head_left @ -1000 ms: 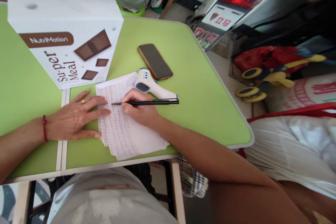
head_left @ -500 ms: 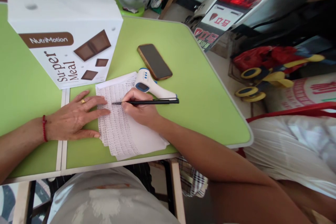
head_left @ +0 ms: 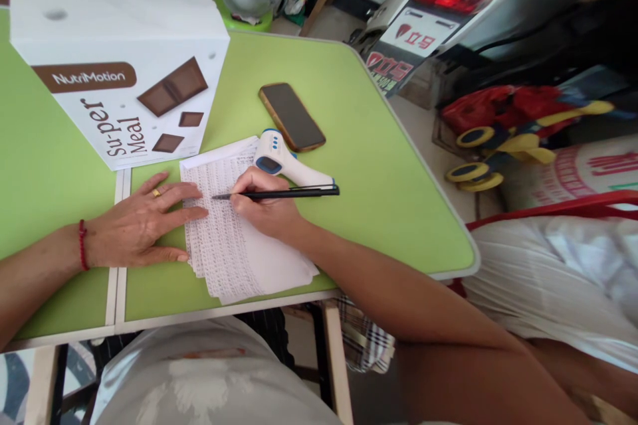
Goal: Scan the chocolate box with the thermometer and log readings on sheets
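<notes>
The right hand (head_left: 266,214) partly hides the sheets (head_left: 279,262); their script (head_left: 212,239) seems too small to read

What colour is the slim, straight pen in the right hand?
The slim, straight pen is black, best seen in the head view.

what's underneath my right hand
Handwritten sheets of paper lie under your right hand, which holds a black pen; the part directly beneath the hand can't be seen.

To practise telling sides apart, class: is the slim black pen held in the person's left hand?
No, the slim black pen is in the right hand, pointing at the white, writing-covered paper sheets.
</notes>
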Demonstrator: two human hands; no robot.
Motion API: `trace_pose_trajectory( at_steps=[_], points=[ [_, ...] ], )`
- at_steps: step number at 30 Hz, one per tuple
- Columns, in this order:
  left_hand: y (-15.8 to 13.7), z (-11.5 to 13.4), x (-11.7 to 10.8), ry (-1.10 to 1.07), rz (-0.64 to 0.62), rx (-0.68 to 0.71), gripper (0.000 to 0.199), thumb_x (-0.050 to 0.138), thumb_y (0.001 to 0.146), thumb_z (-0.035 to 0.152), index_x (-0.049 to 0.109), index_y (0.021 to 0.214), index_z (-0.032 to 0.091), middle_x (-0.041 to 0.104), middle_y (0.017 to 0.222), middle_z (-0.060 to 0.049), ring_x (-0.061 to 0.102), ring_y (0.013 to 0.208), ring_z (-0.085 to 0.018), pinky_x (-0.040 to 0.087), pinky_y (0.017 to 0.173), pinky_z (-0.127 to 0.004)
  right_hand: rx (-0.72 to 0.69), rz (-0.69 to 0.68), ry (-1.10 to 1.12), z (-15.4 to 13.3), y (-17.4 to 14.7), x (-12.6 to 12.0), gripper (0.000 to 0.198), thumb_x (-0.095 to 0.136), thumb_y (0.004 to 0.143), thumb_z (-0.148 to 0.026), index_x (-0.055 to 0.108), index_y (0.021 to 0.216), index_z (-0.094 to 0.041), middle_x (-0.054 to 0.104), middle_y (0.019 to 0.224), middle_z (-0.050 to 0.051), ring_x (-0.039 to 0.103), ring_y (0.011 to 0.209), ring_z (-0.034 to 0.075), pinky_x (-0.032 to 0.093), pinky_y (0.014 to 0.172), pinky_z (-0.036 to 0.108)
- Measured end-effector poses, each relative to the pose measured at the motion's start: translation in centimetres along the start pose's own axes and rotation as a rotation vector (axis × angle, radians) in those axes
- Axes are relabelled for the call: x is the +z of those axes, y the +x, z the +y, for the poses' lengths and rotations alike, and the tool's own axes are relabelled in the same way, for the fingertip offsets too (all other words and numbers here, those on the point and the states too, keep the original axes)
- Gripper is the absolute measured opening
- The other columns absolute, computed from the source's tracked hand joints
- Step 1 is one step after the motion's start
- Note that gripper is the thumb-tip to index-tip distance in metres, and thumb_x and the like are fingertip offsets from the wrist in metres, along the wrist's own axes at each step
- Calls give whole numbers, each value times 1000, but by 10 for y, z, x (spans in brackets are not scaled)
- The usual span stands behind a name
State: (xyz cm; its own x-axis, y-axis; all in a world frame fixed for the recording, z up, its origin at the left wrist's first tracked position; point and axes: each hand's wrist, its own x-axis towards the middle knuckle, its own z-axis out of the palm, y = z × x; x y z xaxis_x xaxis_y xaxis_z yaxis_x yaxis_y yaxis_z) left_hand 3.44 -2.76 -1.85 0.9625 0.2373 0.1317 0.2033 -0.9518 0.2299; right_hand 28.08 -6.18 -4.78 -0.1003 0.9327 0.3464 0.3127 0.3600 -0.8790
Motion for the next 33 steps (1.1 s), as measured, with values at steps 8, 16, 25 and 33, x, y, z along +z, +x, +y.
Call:
trace_pose_trajectory(
  at_steps=[8,16,25,33],
  points=[
    [1,0,0,6,1,7,57,37,101,56,44,137,13,46,137,-23,44,132,-33,25,112,-59,-18,-12,-1,-1,0,-1,11,56,71,-15,50,64,-21,48,56,-6,39,49,8,31,47,24],
    [0,-1,0,3,2,0,57,36,101,56,43,138,14,46,138,-23,44,132,-33,25,112,-59,-36,5,6,-1,0,-2,11,55,71,-14,51,64,-21,49,55,-6,39,48,8,31,47,24],
    [-1,-1,0,-13,-2,-9,57,39,100,57,43,139,16,47,138,-23,43,133,-33,24,114,-59,-3,37,1,-1,2,-1,11,55,69,-17,50,61,-22,48,53,-6,38,48,8,31,46,24],
    [0,0,-1,-15,-4,-11,57,39,99,57,43,138,16,46,139,-22,43,133,-33,24,114,-59,-45,41,12,0,1,-1,12,54,70,-15,49,62,-21,48,55,-6,40,48,7,31,46,23]
  ],
)
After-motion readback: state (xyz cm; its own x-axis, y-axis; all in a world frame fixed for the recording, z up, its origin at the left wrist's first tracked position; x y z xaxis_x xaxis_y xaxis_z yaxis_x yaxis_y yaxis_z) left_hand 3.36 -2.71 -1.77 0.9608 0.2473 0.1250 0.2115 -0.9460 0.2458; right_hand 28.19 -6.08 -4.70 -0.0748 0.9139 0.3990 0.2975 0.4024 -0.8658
